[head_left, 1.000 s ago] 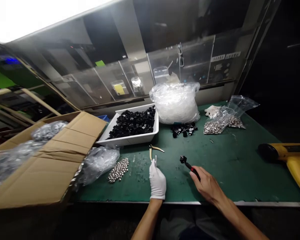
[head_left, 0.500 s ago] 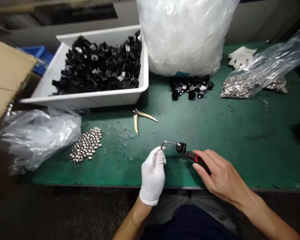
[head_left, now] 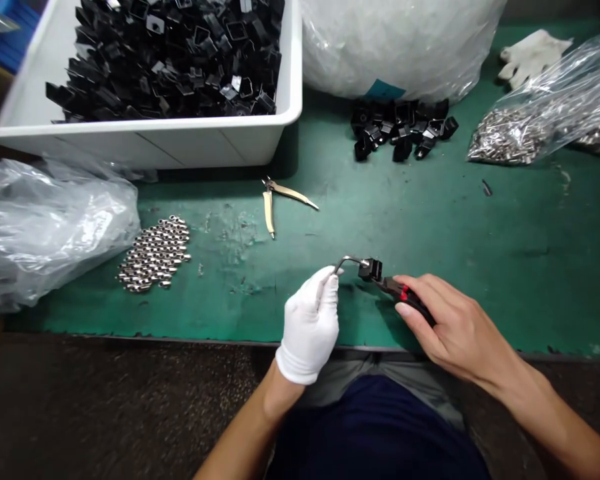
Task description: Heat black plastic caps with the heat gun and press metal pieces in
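My left hand [head_left: 311, 323], in a white glove, is closed around a bent metal rod like a hex key [head_left: 349, 258]. The rod's far end meets a small black square part [head_left: 370, 269]; whether it sits inside the part I cannot tell. Bare and wrapped around black pliers [head_left: 405, 293] with a red detail, my right hand [head_left: 453, 327] is to the right of the part. The jaws of the pliers reach the part's lower right side. Both hands are just above the front of the green table [head_left: 480, 247].
A white bin [head_left: 205, 143] holds many black parts. Pale-handled pliers [head_left: 269, 207] lie spread, near a patch of small metal sleeves [head_left: 155, 253]. More black parts [head_left: 403, 127] lie by a large plastic bag [head_left: 400, 47]. At right are bagged metal pieces [head_left: 510, 137] and a white glove [head_left: 533, 57].
The view has tilted down and come closer, so the bin and bags sit higher in the picture. Both hands keep their holds, with the rod still at the black part.
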The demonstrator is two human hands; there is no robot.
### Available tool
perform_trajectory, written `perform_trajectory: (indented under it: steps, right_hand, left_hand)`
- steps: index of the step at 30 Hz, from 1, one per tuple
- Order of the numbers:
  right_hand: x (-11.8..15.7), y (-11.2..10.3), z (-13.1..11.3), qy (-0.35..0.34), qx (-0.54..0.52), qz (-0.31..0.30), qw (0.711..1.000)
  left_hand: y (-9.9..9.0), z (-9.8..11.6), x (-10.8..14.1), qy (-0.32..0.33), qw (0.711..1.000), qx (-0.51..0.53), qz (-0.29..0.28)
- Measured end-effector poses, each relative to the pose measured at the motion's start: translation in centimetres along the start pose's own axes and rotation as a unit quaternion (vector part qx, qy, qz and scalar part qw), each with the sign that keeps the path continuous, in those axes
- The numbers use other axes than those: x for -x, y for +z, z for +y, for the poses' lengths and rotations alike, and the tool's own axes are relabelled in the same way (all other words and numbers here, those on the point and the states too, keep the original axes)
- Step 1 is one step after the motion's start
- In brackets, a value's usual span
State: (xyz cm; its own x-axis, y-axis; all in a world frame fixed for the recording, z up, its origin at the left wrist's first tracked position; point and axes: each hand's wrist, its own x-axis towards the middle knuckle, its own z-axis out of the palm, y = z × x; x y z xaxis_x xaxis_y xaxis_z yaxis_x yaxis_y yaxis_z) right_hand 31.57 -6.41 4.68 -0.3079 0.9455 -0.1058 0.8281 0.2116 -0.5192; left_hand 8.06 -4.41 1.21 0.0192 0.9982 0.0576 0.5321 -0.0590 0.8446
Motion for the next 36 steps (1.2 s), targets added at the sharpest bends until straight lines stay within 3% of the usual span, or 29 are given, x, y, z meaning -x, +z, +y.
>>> perform_trajectory:
  steps: [7,14,21,26,31,36]
  right_hand:
    - [-0.2,-1.9,-0.4,0.013,-0.055,-0.067,0.996]
    - [-0.1,-2.5,-0.9,0.045,-0.138,-0.117,0.983]
    - [1.5,-2.5,-0.6,0.066,-0.131,-0.134,0.980]
    - [2.5,-2.8,-0.6,0.073,-0.103,-0.170,0.977]
    - [3.0,-3.2,-0.7,0.079,-0.120,-0.192,0.971]
    - [3.5,-3.6,-0.9,0.099,-0.155,-0.219,0.958]
  left_hand:
    - [-0.2,0.2,0.6,0.043,0.998,-0.046,-0.023]
    - [-0.2,0.8,1.7,0.006,0.999,-0.020,-0.036]
    - [-1.4,2.9,2.3,-0.091,0.983,0.050,-0.154]
    - [-2.4,4.1,1.6,-0.060,0.969,0.030,-0.239]
    - [-2.7,4.8,1.2,-0.024,0.966,0.016,-0.255]
    - [-2.9,5.6,1.4,-0.040,0.958,0.032,-0.284]
